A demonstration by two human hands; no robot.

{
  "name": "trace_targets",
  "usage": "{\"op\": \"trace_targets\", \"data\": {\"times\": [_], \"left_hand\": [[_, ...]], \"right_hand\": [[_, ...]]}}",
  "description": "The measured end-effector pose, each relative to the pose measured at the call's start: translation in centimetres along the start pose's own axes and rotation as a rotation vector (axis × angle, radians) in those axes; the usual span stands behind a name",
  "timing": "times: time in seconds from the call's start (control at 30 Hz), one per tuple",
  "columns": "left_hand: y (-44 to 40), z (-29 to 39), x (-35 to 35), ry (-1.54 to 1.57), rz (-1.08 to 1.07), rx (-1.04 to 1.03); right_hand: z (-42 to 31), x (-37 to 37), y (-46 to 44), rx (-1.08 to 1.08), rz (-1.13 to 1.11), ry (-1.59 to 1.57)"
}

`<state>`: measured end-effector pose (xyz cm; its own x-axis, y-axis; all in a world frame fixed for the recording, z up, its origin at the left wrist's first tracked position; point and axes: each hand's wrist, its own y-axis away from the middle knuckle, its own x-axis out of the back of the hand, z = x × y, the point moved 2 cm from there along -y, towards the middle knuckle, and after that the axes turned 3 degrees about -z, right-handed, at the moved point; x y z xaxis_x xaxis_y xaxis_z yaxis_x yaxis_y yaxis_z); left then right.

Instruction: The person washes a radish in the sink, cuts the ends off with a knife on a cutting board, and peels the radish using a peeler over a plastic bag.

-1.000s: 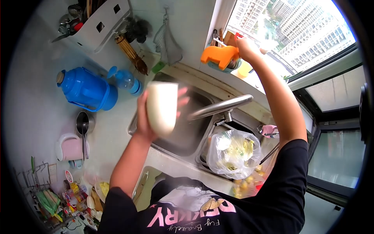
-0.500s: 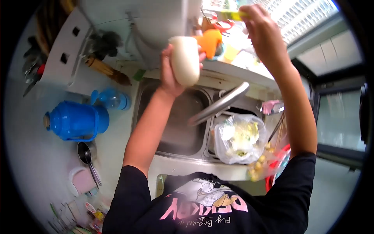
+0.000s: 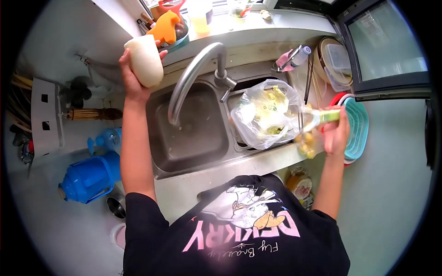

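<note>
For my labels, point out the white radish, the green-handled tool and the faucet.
White radish [image 3: 146, 62], head view: middle of its side.
Green-handled tool [image 3: 329, 116], head view: its handle.
Faucet [image 3: 184, 77], head view: its curved spout.

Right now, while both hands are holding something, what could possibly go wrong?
The left hand holds the white vegetable seemingly close to the orange object, so it might bump it. The vegetable looks smooth, so it could slip and drop. The green-handled tool in the right hand appears near the thin plastic bag and might snag it.
</note>
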<state>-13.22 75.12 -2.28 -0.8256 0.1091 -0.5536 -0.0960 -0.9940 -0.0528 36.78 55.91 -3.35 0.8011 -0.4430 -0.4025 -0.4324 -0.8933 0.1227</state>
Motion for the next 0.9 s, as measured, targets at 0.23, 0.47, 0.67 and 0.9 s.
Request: {"op": "trace_targets", "data": {"times": [0.23, 0.47, 0.67, 0.9], "left_hand": [[2.4, 4.9, -1.7, -0.194, -0.003, -0.324], [16.5, 8.5, -11.5, 0.023, -0.248, -0.401], [18.2, -6.6, -20.0, 0.184, -0.067, 0.213], [16.0, -20.9, -18.1, 0.232, 0.081, 0.752]], "right_hand": [[10.8, 2.7, 3.7, -0.61, 0.033, 0.451], [11.3, -7.9, 7.4, 0.127, -0.476, 0.846], [18.5, -11.7, 11.3, 0.362, -1.089, 1.095], [7.5, -2.4, 9.0, 0.315, -1.028, 1.211]]}}
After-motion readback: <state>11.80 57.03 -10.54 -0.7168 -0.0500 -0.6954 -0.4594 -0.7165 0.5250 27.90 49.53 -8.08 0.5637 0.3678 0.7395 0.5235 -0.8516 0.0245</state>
